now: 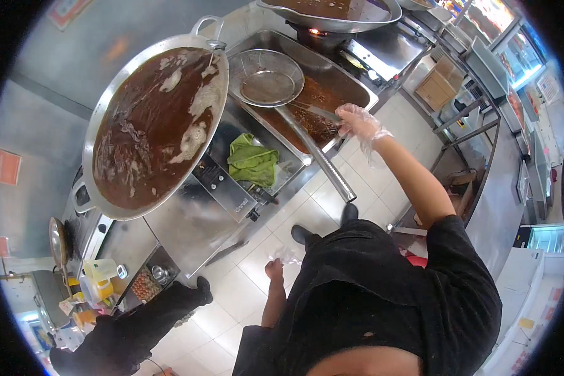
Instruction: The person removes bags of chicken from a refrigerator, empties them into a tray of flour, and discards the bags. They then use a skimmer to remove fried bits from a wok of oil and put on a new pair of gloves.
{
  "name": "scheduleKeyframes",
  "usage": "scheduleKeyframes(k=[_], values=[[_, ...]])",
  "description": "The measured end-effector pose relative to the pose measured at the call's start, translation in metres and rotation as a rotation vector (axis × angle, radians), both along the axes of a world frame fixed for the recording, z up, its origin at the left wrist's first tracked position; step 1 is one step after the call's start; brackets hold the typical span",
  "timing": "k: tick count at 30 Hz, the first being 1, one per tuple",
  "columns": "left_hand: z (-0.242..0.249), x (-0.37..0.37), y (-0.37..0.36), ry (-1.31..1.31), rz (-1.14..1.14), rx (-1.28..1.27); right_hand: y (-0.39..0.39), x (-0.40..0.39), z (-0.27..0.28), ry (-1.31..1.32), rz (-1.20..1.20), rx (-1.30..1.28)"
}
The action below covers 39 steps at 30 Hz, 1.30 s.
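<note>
My right hand (358,123), in a clear plastic glove, is closed on the handle of a metal utensil (323,113). The utensil reaches over a rectangular steel pan (371,100) with reddish-brown sauce and bits in it. A round mesh strainer (271,78) lies across this pan, its long metal handle (319,156) sticking out over the front edge, below my right hand. My left hand (274,269) hangs low at my side above the floor, away from the counter. Clear plastic shows at its fingers, and their grip cannot be made out.
A large wok (88,147) of dark brown liquid with foam stands left of the pan. A green cloth (252,160) lies on the counter. Another wok (357,26) sits over a lit burner at the back. A person in black (150,323) stands at lower left; a steel table (498,194) is at right.
</note>
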<state>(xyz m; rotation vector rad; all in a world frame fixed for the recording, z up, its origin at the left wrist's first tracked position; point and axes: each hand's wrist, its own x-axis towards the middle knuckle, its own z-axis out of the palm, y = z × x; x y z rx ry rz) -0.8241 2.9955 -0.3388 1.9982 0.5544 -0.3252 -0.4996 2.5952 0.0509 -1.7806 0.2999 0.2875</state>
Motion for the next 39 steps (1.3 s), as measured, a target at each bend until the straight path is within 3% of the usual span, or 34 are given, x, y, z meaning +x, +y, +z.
scheduleKeyframes(k=[1, 2, 5, 7, 9, 12, 13, 14, 16, 22, 26, 28, 30, 32, 33, 36, 38, 39], values=[[0.028, 0.012, -0.018, 0.222, 0.312, -0.151, -0.001, -0.009, -0.002, -0.091, -0.054, -0.037], [0.037, 0.019, -0.029, 0.224, 0.309, -0.144, -0.003, -0.018, -0.003, -0.182, -0.111, -0.074], [0.038, 0.033, -0.061, -0.051, -0.055, 0.194, -0.034, -0.066, -0.040, -0.113, -0.232, -0.053], [0.084, 0.061, -0.107, -0.108, -0.256, 0.200, -0.059, -0.102, -0.076, -0.073, -0.133, -0.158], [0.098, 0.087, -0.165, -0.158, -0.326, 0.076, -0.085, -0.146, -0.128, -0.048, -0.072, -0.370], [0.167, 0.134, -0.263, -0.271, -0.583, 0.051, -0.110, -0.197, -0.118, 0.073, 0.120, -0.480], [0.187, 0.148, -0.298, -0.327, -0.677, 0.029, -0.121, -0.204, -0.089, 0.105, 0.216, -0.466], [0.199, 0.159, -0.333, -0.391, -0.770, 0.005, -0.137, -0.216, -0.100, 0.082, 0.235, -0.476], [0.217, 0.174, -0.392, -0.559, -0.896, -0.021, -0.174, -0.229, -0.115, 0.011, 0.178, -0.466], [0.272, 0.184, -0.566, -0.526, -1.280, -0.057, -0.312, -0.252, -0.128, 0.096, -0.054, -0.591], [0.297, 0.191, -0.648, -0.671, -1.346, -0.011, -0.389, -0.278, -0.115, 0.047, -0.304, -0.780], [0.306, 0.197, -0.685, -0.659, -1.365, -0.029, -0.411, -0.285, -0.085, -0.303, -0.523, -0.543], [0.312, 0.204, -0.713, -0.619, -1.364, -0.021, -0.436, -0.277, -0.072, -0.266, -0.497, -0.405], [0.323, 0.203, -0.743, -0.647, -1.390, -0.069, -0.464, -0.264, -0.068, -0.090, -0.206, -0.412], [0.328, 0.204, -0.759, -0.706, -1.433, -0.042, -0.478, -0.256, -0.075, 0.031, -0.191, -0.443], [0.323, 0.225, -0.808, -0.763, -1.481, -0.003, -0.513, -0.246, -0.102, 0.119, -0.407, -0.605], [0.315, 0.244, -0.833, -0.741, -1.469, 0.030, -0.539, -0.233, -0.092, 0.189, -0.446, -0.654], [0.312, 0.255, -0.850, -0.691, -1.448, 0.014, -0.555, -0.224, -0.086, 0.032, -0.486, -0.556]])
